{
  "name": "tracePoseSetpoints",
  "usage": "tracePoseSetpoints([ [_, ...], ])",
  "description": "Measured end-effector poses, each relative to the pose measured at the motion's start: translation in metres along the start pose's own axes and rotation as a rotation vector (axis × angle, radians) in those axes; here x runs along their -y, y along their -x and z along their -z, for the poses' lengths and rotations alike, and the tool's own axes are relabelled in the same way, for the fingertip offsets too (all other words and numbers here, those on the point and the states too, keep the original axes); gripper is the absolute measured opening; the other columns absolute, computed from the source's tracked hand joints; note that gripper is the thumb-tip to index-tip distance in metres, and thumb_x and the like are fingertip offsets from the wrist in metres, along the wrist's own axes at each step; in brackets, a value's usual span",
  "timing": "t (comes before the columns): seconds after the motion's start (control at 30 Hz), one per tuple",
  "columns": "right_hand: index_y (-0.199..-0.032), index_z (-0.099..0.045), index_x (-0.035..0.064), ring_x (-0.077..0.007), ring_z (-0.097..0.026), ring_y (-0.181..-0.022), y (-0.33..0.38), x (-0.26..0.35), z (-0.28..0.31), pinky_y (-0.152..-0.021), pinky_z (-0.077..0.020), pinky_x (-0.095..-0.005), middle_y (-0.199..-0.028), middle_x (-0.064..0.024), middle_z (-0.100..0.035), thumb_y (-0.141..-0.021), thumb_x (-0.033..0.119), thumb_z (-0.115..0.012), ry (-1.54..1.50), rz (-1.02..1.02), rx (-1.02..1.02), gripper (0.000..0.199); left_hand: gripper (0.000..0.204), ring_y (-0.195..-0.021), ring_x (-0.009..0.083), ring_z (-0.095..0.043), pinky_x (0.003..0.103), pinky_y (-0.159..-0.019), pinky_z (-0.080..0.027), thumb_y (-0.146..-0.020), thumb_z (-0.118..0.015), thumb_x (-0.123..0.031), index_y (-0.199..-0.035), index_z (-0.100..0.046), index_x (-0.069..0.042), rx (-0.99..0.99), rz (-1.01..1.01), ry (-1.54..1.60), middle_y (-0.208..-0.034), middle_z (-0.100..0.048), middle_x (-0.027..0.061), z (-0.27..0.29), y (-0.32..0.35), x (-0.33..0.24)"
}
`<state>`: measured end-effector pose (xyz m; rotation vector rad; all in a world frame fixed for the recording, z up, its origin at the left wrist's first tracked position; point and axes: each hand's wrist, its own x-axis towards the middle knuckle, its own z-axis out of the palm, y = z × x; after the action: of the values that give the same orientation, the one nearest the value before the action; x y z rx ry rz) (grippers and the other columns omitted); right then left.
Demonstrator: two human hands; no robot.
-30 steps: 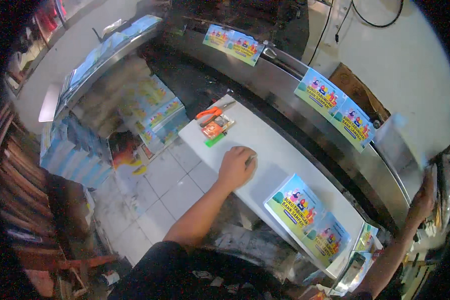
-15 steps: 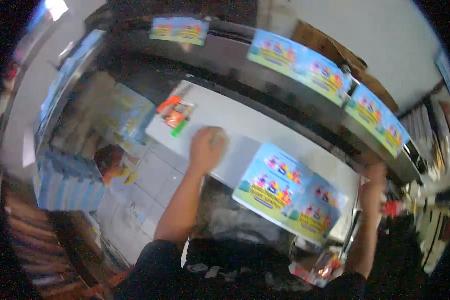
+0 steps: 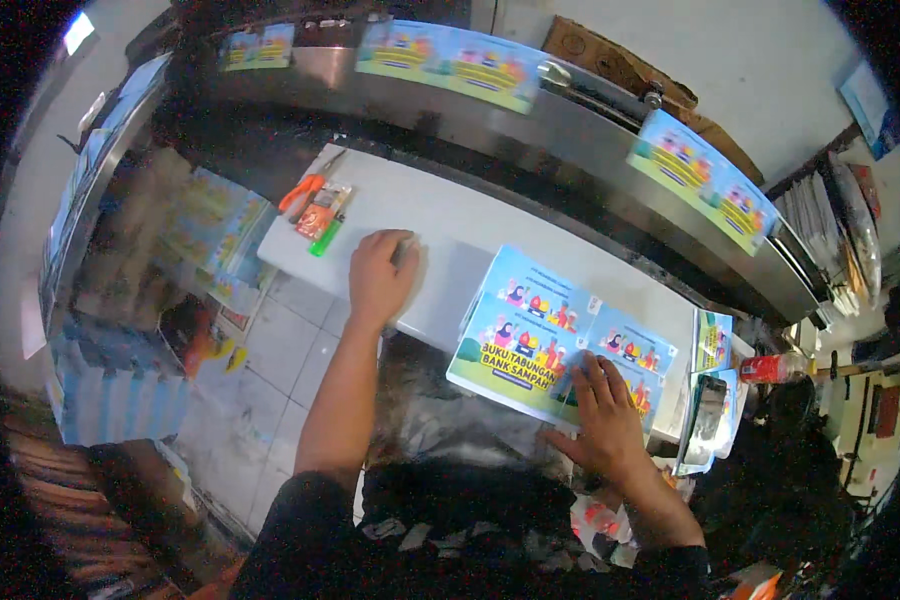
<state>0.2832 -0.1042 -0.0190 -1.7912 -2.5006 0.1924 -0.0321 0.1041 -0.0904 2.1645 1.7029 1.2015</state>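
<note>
My right hand point(image 3: 610, 420) lies with its fingers outstretched on the right half of a stack of printed blue cover sheets point(image 3: 510, 345). Those sheets carry cartoon figures and rest on a white tabletop point(image 3: 440, 215), reaching over its front edge. Left of the stack, my left hand point(image 3: 382, 275) rests on the white surface with its fingers curled. Something small and greyish shows by its thumb, too little of it visible to name. Beyond this hand are orange-handled scissors point(image 3: 303, 192), a small orange packet point(image 3: 320, 212) and a green cutter-like tool point(image 3: 325, 236).
More printed sheets point(image 3: 450, 62) lie along the metal ledge behind the table. At the right are a phone point(image 3: 708, 410) on sheets and a red-labelled bottle point(image 3: 770, 368). Stacked blue-edged sheets point(image 3: 125, 400) stand at lower left, near the tiled floor point(image 3: 270, 350).
My right hand has come from the far right side of the table onto the printed sheets. My left hand stays on the tabletop. The whole view has shifted.
</note>
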Motion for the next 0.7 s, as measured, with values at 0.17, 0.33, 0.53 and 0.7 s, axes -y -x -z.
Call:
tracePoseSetpoints([
  [0.17, -0.132, -0.048, -0.0026, -0.0400, -0.041, -0.132, -0.002, -0.002, -0.012, -0.105, -0.0407, -0.0479, -0.145, -0.0210, -0.041, -0.072, 0.043, -0.079, 0.164, -0.056, 0.002, 0.082, 0.022, -0.095, 0.0326, -0.062, 0.042, -0.082, -0.049, -0.082, -0.068, -0.019, -0.100, -0.069, -0.005, 0.014, -0.017, 0.011, -0.099, -0.068, 0.0127, -0.001, -0.002, -0.003],
  [0.33, -0.127, -0.059, 0.0090, -0.0319, -0.062, -0.109, -0.026, -0.045, 0.048, -0.093, -0.0508, -0.0413, -0.125, -0.0160, -0.062, -0.078, 0.032, -0.075, -0.208, -0.048, 0.055, 0.056, 0.022, -0.096, 0.0328, -0.061, 0.042, -0.084, -0.048, -0.083, -0.067, -0.019, -0.100, -0.068, -0.005, -0.027, -0.019, -0.053, -0.101, -0.067, 0.0137, -0.001, 0.000, 0.000],
  [0.53, -0.109, -0.070, 0.0069, -0.0368, -0.068, -0.086, -0.071, -0.169, 0.162, -0.079, -0.0525, -0.0447, -0.096, -0.0219, -0.069, -0.079, 0.004, -0.061, 0.202, -0.441, -0.373, 0.031, 0.022, -0.097, 0.0329, -0.059, 0.043, -0.086, -0.047, -0.084, -0.066, -0.018, -0.101, -0.067, -0.005, 0.027, 0.040, -0.049, -0.103, -0.066, 0.0143, 0.006, 0.002, -0.005],
  [0.7, -0.131, -0.058, 0.0152, -0.0309, -0.052, -0.127, -0.108, -0.269, 0.174, -0.104, -0.0423, -0.0425, -0.138, -0.0123, -0.054, -0.085, -0.005, -0.049, 0.464, -0.256, -0.943, 0.051, 0.021, -0.093, 0.0335, -0.060, 0.043, -0.081, -0.048, -0.083, -0.066, -0.017, -0.100, -0.067, -0.005, 0.008, 0.006, -0.035, -0.099, -0.066, 0.0144, -0.005, -0.002, -0.012],
])
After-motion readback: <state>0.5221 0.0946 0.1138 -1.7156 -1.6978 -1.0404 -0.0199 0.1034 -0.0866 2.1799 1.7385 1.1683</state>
